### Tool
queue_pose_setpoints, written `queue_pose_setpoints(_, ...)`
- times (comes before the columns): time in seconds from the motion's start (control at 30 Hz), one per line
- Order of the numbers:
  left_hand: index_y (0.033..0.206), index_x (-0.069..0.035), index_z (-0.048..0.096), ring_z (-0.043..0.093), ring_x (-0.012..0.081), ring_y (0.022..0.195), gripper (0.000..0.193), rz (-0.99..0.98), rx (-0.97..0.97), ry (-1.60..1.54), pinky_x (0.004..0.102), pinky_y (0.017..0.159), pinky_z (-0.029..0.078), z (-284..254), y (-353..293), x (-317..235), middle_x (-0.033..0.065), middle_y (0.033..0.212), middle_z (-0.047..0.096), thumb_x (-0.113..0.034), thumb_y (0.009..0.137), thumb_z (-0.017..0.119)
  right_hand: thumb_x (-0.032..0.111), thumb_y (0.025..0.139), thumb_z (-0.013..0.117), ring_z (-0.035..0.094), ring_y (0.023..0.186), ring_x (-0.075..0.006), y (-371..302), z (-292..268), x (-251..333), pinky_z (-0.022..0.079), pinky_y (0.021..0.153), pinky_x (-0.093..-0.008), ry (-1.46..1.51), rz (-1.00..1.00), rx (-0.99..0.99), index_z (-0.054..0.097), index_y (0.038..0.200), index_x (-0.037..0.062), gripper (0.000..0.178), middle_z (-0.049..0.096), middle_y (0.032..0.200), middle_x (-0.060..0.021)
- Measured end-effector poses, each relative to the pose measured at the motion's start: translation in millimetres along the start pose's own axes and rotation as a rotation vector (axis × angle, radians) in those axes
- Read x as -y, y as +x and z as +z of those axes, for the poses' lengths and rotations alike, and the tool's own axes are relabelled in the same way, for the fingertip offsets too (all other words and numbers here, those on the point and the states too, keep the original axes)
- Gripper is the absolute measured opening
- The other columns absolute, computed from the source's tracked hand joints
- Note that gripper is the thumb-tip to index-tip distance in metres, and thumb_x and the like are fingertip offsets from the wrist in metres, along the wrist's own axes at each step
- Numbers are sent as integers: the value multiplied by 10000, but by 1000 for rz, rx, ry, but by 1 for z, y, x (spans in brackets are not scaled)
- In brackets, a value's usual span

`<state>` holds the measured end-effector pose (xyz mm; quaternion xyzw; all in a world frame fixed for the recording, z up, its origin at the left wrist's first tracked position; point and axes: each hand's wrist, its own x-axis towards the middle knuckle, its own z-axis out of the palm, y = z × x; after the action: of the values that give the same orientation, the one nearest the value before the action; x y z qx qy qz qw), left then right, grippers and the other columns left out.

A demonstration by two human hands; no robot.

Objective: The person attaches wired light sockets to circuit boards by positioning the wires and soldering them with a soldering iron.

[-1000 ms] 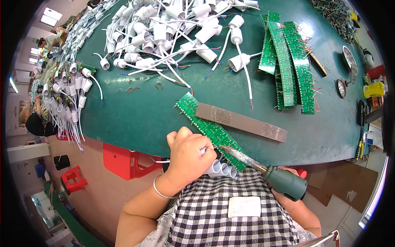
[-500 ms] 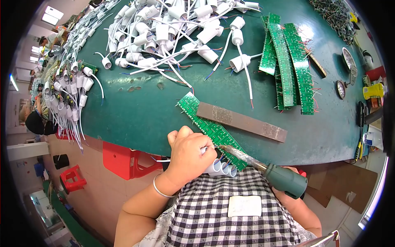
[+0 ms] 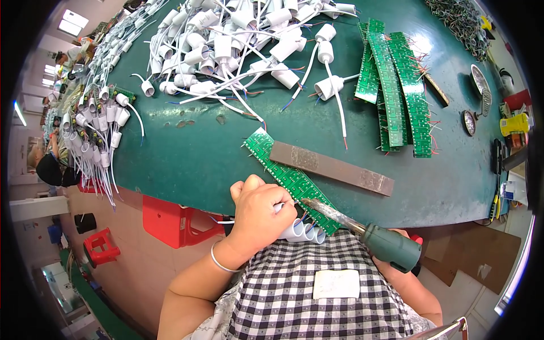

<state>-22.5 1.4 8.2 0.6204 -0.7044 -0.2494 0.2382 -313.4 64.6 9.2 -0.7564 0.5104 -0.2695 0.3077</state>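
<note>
My left hand (image 3: 262,211) is closed around a white plastic lamp cap (image 3: 278,208), mostly hidden by the fingers, at the near edge of a green circuit board strip (image 3: 294,181). My right hand (image 3: 388,265), partly hidden behind the green handle, grips a soldering iron (image 3: 391,247). Its metal tip points left and rests at the strip, close to my left fingertips. Several white caps (image 3: 306,231) with blue and red wire ends hang along the strip's near edge. A brown metal bar (image 3: 331,168) lies across the strip.
Loose white caps with cables (image 3: 226,48) are heaped at the far side. More green board strips (image 3: 391,85) lie at the far right, beside a small dish (image 3: 469,123). Finished-looking bundles (image 3: 96,122) hang over the left table edge, near a red stool (image 3: 175,221).
Almost nothing differs. Both hands, the iron and the strip hold nearly the same places, with only a slight shift of the view.
</note>
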Motion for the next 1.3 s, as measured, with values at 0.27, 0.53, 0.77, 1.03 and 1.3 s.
queue_pose_setpoints(0.27,608,-140,633,465,182,752,64,9,-16,15,399,809,278,2,-1,0,-45,652,624,-151,668,653,110,712,720,634,839,-303,8,1,8,507,771,-380,82,29,-6,687,964,59,260,675,945,-115)
queue_pose_setpoints(0.53,609,-138,636,466,183,750,59,25,-33,23,395,803,281,2,0,0,-45,649,618,-146,665,655,60,684,757,642,856,-294,-16,11,-6,513,775,-377,323,303,-40,681,949,40,276,677,932,-118)
queue_pose_setpoints(0.77,613,-137,638,466,182,749,54,24,-27,32,394,802,281,2,0,0,-44,655,622,-142,664,656,38,670,761,642,858,-298,-18,9,-11,515,791,-392,221,260,8,684,937,50,279,678,928,-113)
queue_pose_setpoints(1.03,618,-137,640,469,179,750,47,17,-19,34,395,806,280,2,0,0,-49,675,637,-143,660,659,53,673,759,643,862,-290,-16,7,-15,514,797,-393,198,191,57,689,931,62,268,682,929,-106)
queue_pose_setpoints(1.3,641,-144,651,466,168,776,44,-1,28,10,388,837,271,-1,-1,0,-62,694,641,-147,684,663,253,816,672,608,645,-196,-11,11,-16,487,635,-307,156,161,47,631,816,16,240,633,733,-74)
